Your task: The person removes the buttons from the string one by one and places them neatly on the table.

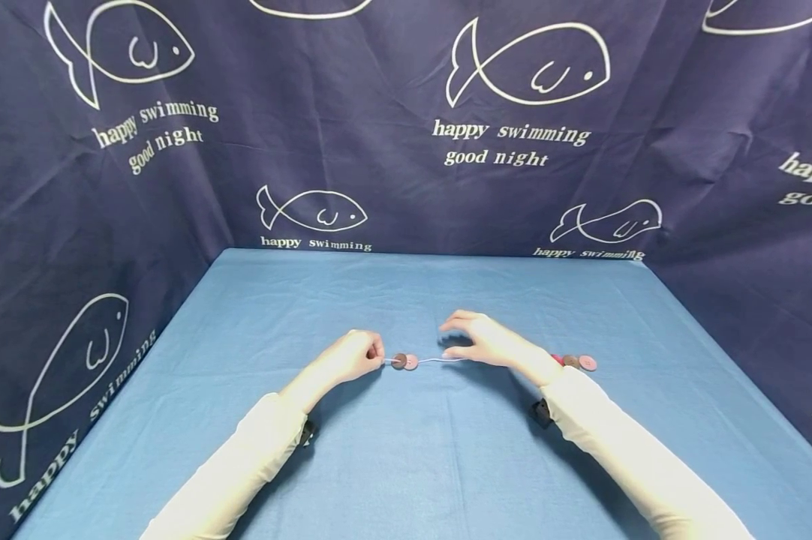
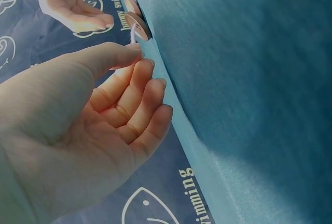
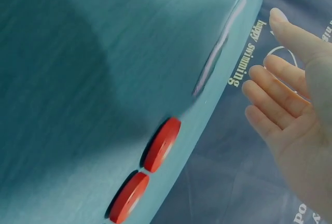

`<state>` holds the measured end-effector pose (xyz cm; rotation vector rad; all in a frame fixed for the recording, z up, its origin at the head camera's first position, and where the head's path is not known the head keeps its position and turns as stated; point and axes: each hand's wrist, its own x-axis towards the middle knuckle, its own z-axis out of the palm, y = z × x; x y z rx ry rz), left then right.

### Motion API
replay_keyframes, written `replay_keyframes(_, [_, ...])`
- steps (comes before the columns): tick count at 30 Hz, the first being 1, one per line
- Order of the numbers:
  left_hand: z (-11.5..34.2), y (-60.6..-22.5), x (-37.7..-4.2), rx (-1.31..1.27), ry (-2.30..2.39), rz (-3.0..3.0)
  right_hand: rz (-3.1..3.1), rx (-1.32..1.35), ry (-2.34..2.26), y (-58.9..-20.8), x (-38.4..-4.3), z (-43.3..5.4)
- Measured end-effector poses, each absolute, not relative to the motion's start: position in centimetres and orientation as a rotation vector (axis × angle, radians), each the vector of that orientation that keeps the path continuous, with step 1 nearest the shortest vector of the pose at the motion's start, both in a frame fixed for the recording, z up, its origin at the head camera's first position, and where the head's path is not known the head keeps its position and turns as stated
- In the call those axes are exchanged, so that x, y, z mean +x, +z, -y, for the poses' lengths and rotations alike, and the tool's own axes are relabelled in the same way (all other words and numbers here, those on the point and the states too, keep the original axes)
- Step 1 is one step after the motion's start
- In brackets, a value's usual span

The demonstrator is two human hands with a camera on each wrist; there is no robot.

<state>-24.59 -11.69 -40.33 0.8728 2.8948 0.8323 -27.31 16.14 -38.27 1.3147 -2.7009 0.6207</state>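
My left hand (image 1: 360,354) pinches one end of a pale lilac cord (image 2: 133,33) between thumb and forefinger, its other fingers curled in loosely. Beside those fingertips a brown button (image 1: 398,361) and a pink button (image 1: 411,362) are strung on the cord, overlapping each other. The free stretch of cord (image 3: 223,40) runs on to the right, lying along the blue cloth. Over its far end my right hand (image 1: 476,339) hovers, thumb and fingers spread apart, with nothing between them. Two red buttons (image 3: 162,144) show on the cloth in the right wrist view.
By the right wrist lie more loose buttons: a red one (image 1: 557,359) partly behind the forearm, a brown one (image 1: 571,361) and a pink one (image 1: 587,363). A blue cloth (image 1: 406,450) covers the table. Dark curtains (image 1: 406,150) with fish prints enclose the back and sides.
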Motion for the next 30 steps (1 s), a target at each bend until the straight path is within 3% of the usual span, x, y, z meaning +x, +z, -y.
replay_keyframes(30, [11.6, -39.9, -24.6, 0.858, 0.813, -2.868, 2.650, 1.463, 0.590, -38.6, -27.6, -12.7])
